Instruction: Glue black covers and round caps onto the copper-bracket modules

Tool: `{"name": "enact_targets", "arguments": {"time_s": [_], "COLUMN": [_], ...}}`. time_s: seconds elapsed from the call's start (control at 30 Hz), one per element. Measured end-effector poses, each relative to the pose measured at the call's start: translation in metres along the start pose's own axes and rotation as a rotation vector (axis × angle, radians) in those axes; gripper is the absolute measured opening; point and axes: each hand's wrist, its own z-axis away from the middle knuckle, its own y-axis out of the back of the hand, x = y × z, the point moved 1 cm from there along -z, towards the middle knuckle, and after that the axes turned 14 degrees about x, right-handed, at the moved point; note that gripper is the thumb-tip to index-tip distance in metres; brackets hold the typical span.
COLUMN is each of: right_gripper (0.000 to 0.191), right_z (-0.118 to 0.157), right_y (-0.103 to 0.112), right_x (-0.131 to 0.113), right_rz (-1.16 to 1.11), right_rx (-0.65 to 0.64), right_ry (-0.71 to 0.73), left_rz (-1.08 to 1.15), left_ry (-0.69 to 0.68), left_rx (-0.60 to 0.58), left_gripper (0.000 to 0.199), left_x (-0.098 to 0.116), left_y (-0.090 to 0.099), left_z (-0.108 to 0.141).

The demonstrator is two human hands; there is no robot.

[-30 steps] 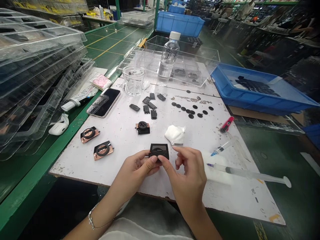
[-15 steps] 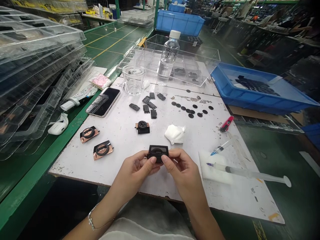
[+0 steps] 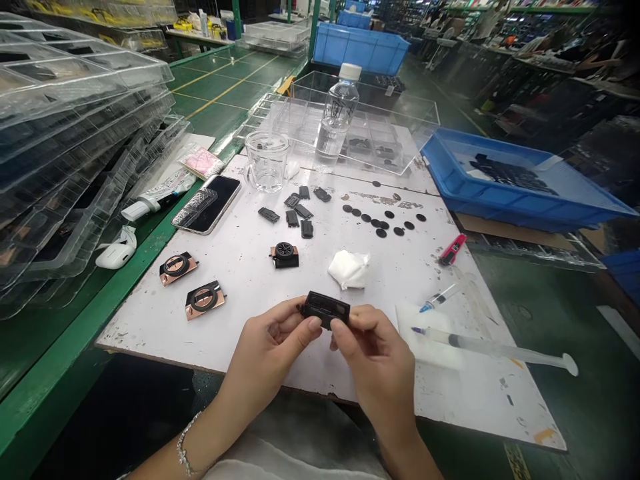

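Between both hands is a small black rectangular plastic part (image 3: 327, 307) with a recessed frame, held just above the front of the white board. My left hand (image 3: 277, 340) pinches its left end, thumb on the near edge. My right hand (image 3: 373, 343) grips the other end the same way. Beyond them lie a folded white tissue (image 3: 349, 269) and a black-and-copper piece (image 3: 285, 255) with a spoked round disc on top. Two copper-coloured pieces with black rings (image 3: 205, 300) rest to the left. Farther back are several small black plastic parts (image 3: 303, 211) and several thin black discs (image 3: 383, 225).
On the right lie a large syringe (image 3: 490, 345), a smaller syringe (image 3: 440, 297) and a pink cutter (image 3: 453, 250). A water bottle (image 3: 336, 123), glass mug (image 3: 267, 163) and phone (image 3: 207, 205) stand or lie farther back. Clear trays (image 3: 75, 127) are stacked left; a blue bin (image 3: 520, 213) is right.
The black part has shifted slightly right and tilted, its right end lower, its recess turned to another angle. Both hands moved with it, still gripping its ends.
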Motion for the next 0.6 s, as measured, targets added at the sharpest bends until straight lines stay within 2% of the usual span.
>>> {"name": "enact_targets", "arguments": {"time_s": [0.1,0.2,0.27,0.33,0.4,0.47,0.53,0.6], "right_gripper": [0.015,0.015,0.017,0.020,0.025,0.026,0.025,0.015], "right_z": [0.005,0.007,0.005,0.000,-0.005,-0.007,-0.005,0.003], "right_y": [-0.003,-0.003,0.000,0.004,0.008,0.012,0.017,0.025], "right_x": [-0.001,0.002,0.004,0.006,0.007,0.006,0.001,-0.004], "right_rz": [0.056,0.086,0.079,0.007,-0.087,-0.108,-0.030,0.101], "right_rx": [0.035,0.069,0.114,0.136,0.115,0.085,0.079,0.083], "right_ry": [0.138,0.177,0.140,-0.002,-0.184,-0.267,-0.188,0.000], "left_rz": [-0.062,-0.115,-0.184,-0.264,-0.336,-0.419,-0.521,-0.628], "left_ry": [-0.056,-0.101,-0.141,-0.211,-0.326,-0.477,-0.659,-0.844], "left_rx": [0.074,0.142,0.139,0.090,0.020,-0.030,-0.041,-0.044], "left_gripper": [0.027,0.036,0.041,0.047,0.065,0.080,0.073,0.058], "left_x": [-0.001,-0.004,-0.004,-0.004,-0.002,0.002,0.005,0.008], "left_y": [-0.003,-0.007,-0.009,-0.010,-0.011,-0.011,-0.011,-0.013], "left_z": [-0.001,-0.002,-0.001,0.000,0.002,0.002,0.001,-0.002]}}
